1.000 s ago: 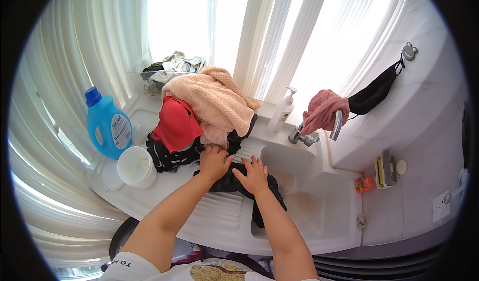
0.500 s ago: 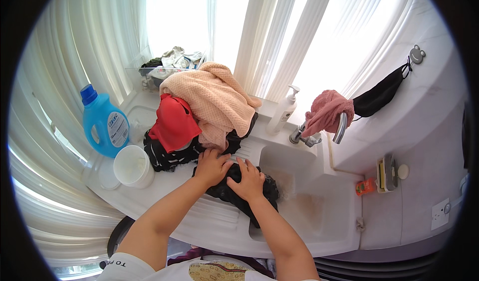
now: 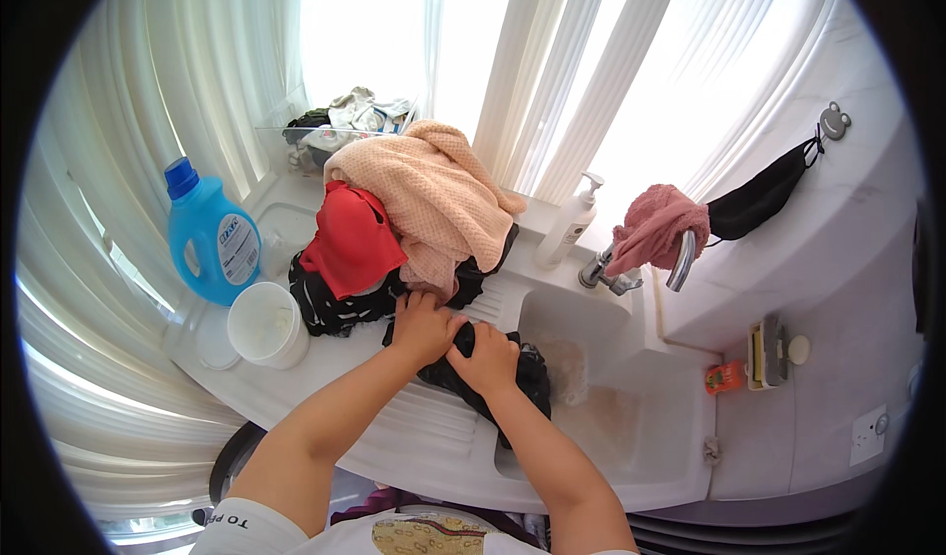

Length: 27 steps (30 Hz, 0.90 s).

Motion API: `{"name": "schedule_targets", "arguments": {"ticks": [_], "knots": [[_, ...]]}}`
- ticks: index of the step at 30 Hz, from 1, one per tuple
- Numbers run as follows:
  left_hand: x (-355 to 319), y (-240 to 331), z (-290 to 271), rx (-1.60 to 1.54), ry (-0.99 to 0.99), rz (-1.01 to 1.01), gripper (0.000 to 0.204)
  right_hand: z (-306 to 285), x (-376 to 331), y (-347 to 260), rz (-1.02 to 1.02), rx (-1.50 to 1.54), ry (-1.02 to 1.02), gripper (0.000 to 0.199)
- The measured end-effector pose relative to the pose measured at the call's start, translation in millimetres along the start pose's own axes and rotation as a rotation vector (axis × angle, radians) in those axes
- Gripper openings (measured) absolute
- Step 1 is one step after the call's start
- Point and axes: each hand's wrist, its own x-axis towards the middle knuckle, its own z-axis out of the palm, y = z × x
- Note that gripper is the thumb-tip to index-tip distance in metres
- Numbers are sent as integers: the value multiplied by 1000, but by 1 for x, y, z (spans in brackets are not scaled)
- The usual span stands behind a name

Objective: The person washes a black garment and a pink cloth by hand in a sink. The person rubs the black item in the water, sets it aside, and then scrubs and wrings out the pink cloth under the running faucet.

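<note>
A wet black garment [image 3: 530, 376] is bunched on the ridged washboard part of a white sink [image 3: 680, 427], its right end hanging over the basin's edge. My left hand [image 3: 426, 330] presses on the garment's far left part, fingers bent over it. Close beside it, my right hand [image 3: 485, 360] grips the middle of the cloth with curled fingers. Just beyond my hands lies a pile: a peach waffle-textured towel [image 3: 434, 195], a red garment [image 3: 355, 240] and a black-and-white patterned garment [image 3: 325, 304]. What lies under my palms is hidden.
At the left stand a blue detergent bottle [image 3: 212, 235] and a white tub [image 3: 268, 326]. A clear bin of clothes [image 3: 355, 117] is at the back. A white pump bottle [image 3: 570, 222] stands near the faucet [image 3: 682, 261], which a pink cloth [image 3: 658, 225] drapes. Foamy water lies in the basin.
My right hand's fingers, spread before, have drawn together and curled into the black garment, closer to my left hand. The whole view has shifted slightly.
</note>
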Motion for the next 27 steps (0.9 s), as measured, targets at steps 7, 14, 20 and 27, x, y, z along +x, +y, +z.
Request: {"name": "schedule_targets", "arguments": {"ticks": [7, 14, 20, 27], "knots": [[-116, 24, -64, -331, -2, 543, 43, -50, -109, 9, -727, 100, 62, 44], [-15, 1, -8, -257, 47, 115, 28, -14, -17, 11, -150, 116, 186, 65], [-109, 35, -67, -431, -60, 498, 30, -71, -111, 1, -514, 90, 33, 61], [-14, 15, 10, -196, 154, 68, 22, -17, -15, 26, -309, 147, 191, 34]]}}
